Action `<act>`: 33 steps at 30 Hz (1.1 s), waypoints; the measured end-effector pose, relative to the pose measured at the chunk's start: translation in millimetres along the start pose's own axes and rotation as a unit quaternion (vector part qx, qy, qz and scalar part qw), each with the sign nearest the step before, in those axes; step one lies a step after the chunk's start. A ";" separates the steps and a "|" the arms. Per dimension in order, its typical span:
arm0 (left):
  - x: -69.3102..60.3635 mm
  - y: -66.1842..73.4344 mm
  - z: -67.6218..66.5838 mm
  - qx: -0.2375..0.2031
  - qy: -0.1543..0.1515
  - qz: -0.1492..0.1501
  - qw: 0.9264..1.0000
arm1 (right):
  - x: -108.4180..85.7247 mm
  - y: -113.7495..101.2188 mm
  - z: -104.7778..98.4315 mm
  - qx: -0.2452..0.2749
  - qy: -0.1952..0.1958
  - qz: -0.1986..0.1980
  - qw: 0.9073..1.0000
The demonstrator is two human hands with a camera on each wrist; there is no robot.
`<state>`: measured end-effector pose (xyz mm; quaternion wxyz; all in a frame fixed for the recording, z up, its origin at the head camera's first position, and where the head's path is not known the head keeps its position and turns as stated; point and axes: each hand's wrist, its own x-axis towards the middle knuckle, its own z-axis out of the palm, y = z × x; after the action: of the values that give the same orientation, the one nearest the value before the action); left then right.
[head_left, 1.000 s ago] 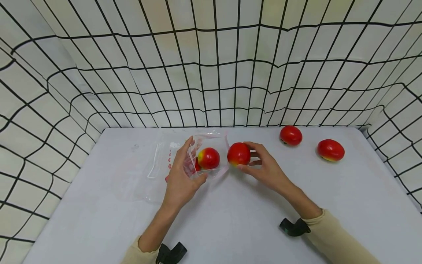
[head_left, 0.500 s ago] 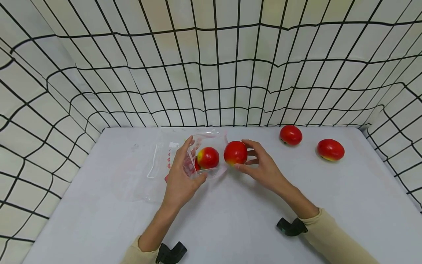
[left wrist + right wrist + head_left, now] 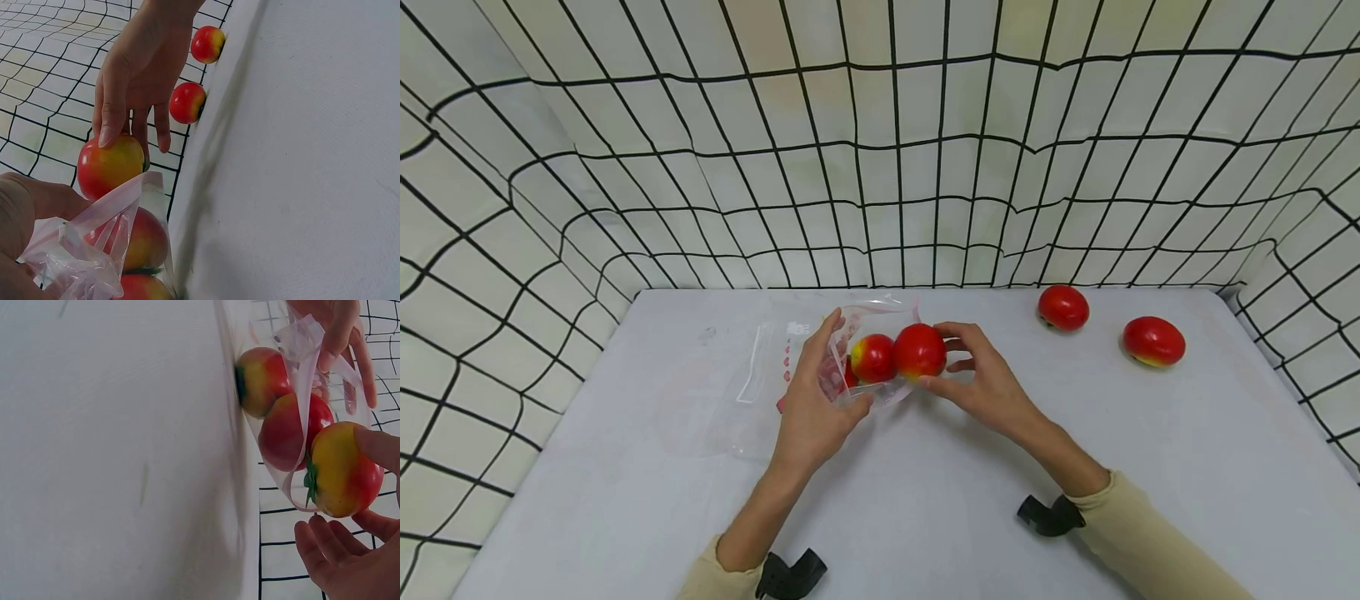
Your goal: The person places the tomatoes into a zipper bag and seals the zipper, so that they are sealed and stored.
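My right hand (image 3: 985,387) holds a red-and-yellow tomato (image 3: 920,350) between thumb and fingers, at the mouth of a clear plastic bag (image 3: 765,367). In the right wrist view this tomato (image 3: 342,472) shows a green leafy top and overlaps the bag's edge. Inside the bag lies another tomato (image 3: 871,358), with a further tomato (image 3: 262,381) behind it, mostly hidden in the head view. My left hand (image 3: 812,404) grips the bag by its mouth, thumb and fingers spread apart; in the left wrist view the film (image 3: 81,262) bunches beside that hand.
Two more tomatoes lie at the back right of the white table (image 3: 1150,467), one red tomato (image 3: 1063,307) near the back edge and one red tomato (image 3: 1153,342) farther right. Black netting (image 3: 917,179) rises behind the table and at both sides.
My right hand has moved left with its tomato, from just outside the bag to its mouth, against the tomato inside. My left hand and the bag stay nearly still.
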<state>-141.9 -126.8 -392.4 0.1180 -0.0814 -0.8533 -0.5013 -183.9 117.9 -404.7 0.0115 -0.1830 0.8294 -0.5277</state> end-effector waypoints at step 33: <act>-1.3 1.8 1.1 0.022 0.013 0.016 1.000 | 3.5 -5.9 26.8 -0.012 0.027 -0.009 1.000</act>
<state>-140.3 -125.0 -391.8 0.1390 -0.0857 -0.8609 -0.4818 -179.8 91.2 -410.7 -0.0177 -0.1766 0.8338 -0.5227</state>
